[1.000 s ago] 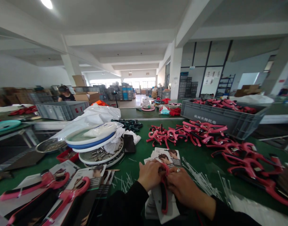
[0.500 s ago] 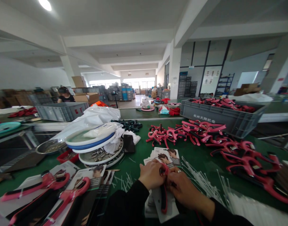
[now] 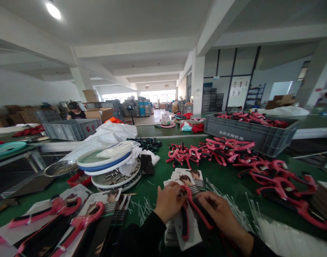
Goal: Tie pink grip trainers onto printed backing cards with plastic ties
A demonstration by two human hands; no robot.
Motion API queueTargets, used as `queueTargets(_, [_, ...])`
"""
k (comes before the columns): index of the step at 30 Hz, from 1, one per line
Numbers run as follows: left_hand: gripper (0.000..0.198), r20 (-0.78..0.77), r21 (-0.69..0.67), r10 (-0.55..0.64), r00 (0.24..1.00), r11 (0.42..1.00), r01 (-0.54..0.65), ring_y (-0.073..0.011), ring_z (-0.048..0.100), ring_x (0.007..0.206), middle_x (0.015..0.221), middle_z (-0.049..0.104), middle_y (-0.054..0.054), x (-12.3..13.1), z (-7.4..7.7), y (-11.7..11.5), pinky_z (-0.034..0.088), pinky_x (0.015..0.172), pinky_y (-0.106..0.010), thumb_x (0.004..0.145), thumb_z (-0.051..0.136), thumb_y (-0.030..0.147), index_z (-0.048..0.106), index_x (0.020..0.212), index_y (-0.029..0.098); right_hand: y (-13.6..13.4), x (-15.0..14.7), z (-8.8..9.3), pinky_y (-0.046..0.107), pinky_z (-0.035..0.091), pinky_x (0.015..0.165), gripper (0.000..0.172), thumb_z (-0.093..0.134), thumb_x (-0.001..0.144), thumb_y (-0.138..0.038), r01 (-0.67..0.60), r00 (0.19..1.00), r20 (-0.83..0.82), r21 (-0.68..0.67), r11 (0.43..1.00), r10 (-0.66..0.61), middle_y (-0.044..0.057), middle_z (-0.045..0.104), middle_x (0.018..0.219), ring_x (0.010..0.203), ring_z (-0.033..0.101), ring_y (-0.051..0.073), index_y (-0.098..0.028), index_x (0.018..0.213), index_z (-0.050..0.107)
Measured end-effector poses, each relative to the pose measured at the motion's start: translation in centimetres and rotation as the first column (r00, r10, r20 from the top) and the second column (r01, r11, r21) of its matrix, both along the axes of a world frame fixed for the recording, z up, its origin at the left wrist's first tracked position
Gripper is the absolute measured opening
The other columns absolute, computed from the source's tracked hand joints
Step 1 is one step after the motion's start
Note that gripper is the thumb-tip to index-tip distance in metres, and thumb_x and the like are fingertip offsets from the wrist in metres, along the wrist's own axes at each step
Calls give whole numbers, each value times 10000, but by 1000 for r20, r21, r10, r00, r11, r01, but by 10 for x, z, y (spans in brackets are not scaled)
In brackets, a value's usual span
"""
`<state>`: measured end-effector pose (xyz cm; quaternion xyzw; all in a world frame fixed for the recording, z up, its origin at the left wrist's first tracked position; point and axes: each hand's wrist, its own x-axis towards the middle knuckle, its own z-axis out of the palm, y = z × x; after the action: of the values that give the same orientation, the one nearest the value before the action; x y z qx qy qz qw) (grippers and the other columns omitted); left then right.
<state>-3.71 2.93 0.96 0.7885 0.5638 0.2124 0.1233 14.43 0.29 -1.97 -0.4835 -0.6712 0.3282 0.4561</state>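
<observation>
A pair of pink-and-black pliers (image 3: 185, 223) with rounded jaws lies over a printed backing card (image 3: 192, 233) on a stack of such cards. My left hand (image 3: 170, 200) is closed around its head, thumb and fingers at the metal part of the jaws. My right hand (image 3: 215, 210) has its fingers curled over the right handle; its fingertips are partly hidden. The two handles stand spread apart. Beyond my hands, more cards (image 3: 189, 176) with photos are fanned out. White cable ties (image 3: 230, 205) lie beside my right hand.
Loose pink pliers (image 3: 222, 151) are heaped at the right, before a grey crate (image 3: 249, 137) full of them. Pliers tied on cards (image 3: 80, 225) lie at the left. Stacked round trays (image 3: 107, 160), a metal bowl (image 3: 60, 169) and a red box (image 3: 79, 179) stand behind.
The pliers' right handle has swung out to the right, away from the left one. My right hand has moved right with it, while my left hand stays at the head.
</observation>
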Motion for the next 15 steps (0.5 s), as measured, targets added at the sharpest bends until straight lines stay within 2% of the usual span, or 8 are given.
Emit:
queueTargets(1, [174,48,59,15,999,998,-18,-234,555,1010,1086,613,1,-3,-3,-7,297,942,-577,800,513,350,633,923,315,0,8,0,267,478,535,331,434,830,-482,84,996,-20,-62,995,-86,1,624,662,534,582,146,-193,798,593])
queueTargets(3, [186,165,188,48,985,979,-79,-230,542,1033,1107,602,-7,-12,-10,-22,253,978,-575,821,493,305,629,948,322,2,28,-2,266,453,451,375,390,830,-517,217,975,73,-114,970,-209,-21,581,552,435,552,147,-201,792,587])
queueTargets(5, [196,276,264,80,958,952,-156,-246,522,1059,1112,591,-44,-24,-23,-36,281,976,-544,822,497,318,633,961,295,4,51,-7,291,485,551,328,417,817,-460,233,926,311,-28,972,-213,9,621,614,561,611,180,-203,733,603])
queueTargets(8, [323,506,217,159,847,928,-304,-252,542,973,1069,578,-92,-36,-47,-48,418,863,-438,751,581,422,619,1003,225,4,81,-25,352,490,731,220,478,768,-337,182,724,666,67,981,-180,58,675,786,763,639,230,-203,730,649])
queueTargets(10, [419,669,53,231,706,933,-356,-196,560,757,914,595,-65,-37,-64,-50,467,694,-348,695,633,461,593,1017,195,2,92,-40,382,477,806,209,511,741,-263,186,580,790,107,977,-197,92,677,941,881,630,259,-193,858,670])
queueTargets(11, [454,749,-42,248,614,943,-329,-160,535,646,795,584,-28,-36,-71,-49,454,604,-297,666,660,470,579,1009,185,2,94,-47,392,464,841,253,523,732,-225,192,521,826,131,973,-214,111,660,1022,942,616,271,-183,939,662])
queueTargets(13, [528,886,-188,249,391,964,-188,-100,457,496,612,503,47,-32,-82,-46,377,468,-218,620,706,473,538,1022,176,1,94,-57,390,451,866,355,522,731,-157,203,436,871,150,968,-226,140,618,1119,1010,591,281,-161,1073,619])
queueTargets(15, [607,952,-258,261,162,965,-40,-72,439,459,596,490,69,-30,-89,-43,340,431,-181,592,741,450,491,1082,192,2,90,-59,360,465,823,379,485,758,-115,210,390,899,122,970,-198,149,612,1108,982,606,266,-152,1120,590])
